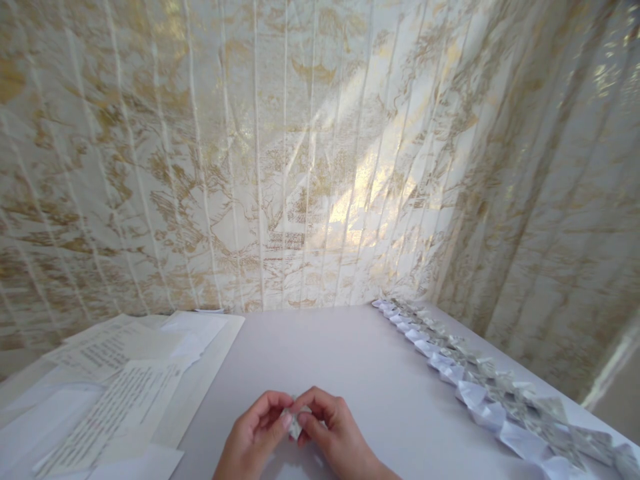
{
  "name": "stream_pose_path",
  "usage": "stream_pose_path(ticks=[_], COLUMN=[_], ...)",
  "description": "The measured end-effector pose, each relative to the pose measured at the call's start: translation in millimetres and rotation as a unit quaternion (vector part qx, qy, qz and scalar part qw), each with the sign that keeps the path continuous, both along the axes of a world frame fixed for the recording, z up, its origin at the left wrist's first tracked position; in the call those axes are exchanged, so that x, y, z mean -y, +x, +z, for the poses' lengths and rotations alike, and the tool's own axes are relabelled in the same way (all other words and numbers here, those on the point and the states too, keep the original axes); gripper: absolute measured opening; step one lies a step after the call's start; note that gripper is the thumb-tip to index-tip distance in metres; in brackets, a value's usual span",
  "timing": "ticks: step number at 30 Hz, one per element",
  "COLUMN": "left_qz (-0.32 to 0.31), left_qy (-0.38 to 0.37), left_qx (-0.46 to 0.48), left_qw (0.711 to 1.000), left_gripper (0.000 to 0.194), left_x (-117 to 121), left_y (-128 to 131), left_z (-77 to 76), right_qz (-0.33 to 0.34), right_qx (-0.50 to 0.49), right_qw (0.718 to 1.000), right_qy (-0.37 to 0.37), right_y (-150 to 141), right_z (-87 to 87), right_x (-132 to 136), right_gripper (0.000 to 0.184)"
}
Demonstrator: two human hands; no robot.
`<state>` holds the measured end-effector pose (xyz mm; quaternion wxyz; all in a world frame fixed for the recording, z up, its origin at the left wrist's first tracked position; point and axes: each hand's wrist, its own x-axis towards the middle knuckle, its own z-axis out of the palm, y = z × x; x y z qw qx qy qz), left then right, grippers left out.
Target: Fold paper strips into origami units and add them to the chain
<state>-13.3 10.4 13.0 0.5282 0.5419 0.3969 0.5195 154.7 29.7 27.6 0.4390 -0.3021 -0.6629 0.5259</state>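
Close to the near edge of the white table, my left hand (256, 432) and my right hand (336, 428) meet over a small folded piece of printed paper (295, 428). Thumb and fingers of my left hand pinch its left side. On the other side, my right hand grips it between thumb and bent index finger. The paper is greyish white with dark print and mostly covered by my fingers, so its full shape cannot be made out.
Loose sheets (115, 407), some with handwriting-like lines, overlap on the left. Along the right edge run a row of folded white paper pieces (473, 400) and a row of folded printed ones (530, 413). A patterned curtain (260, 167) hangs behind the table (310, 347).
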Motion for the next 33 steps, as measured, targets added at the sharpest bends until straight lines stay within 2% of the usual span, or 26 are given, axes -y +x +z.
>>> stream_pose_path(ticks=[5,10,13,17,21,26,33], left_qz=[0.026,0.06,0.06,0.025,0.043,0.023,-0.003], left_qy=[0.02,0.039,0.045,0.033,0.019,-0.001,-0.004], left_qx=[-0.041,-0.1,-0.131,-0.212,-0.287,-0.261,-0.219], left_qw=[0.999,0.992,0.989,0.976,0.957,0.965,0.976], left_gripper=[0.028,0.028,0.027,0.031,0.033,0.027,0.027], left_x=[2.9,6.2,8.7,11.5,9.7,8.4,11.6], left_y=[2.0,6.2,7.9,8.9,8.9,9.1,9.8], left_z=[-1.0,-2.8,2.2,9.6,7.3,4.1,6.3], right_qz=[0.012,-0.052,-0.067,-0.075,-0.071,-0.06,-0.055], right_qx=[0.003,0.08,0.063,0.028,0.019,0.019,0.042], right_qw=[1.0,0.994,0.995,0.997,0.997,0.998,0.997], right_qy=[-0.01,0.052,0.048,0.02,0.006,0.001,0.018], right_y=[0.2,2.2,2.5,2.0,1.2,0.0,0.7], right_z=[-5.3,-2.3,1.5,3.2,1.0,-1.8,4.1], right_x=[-1.7,-1.1,0.1,-0.3,-0.8,-0.9,1.8], right_gripper=[0.044,0.035,0.032,0.027,0.024,0.025,0.028])
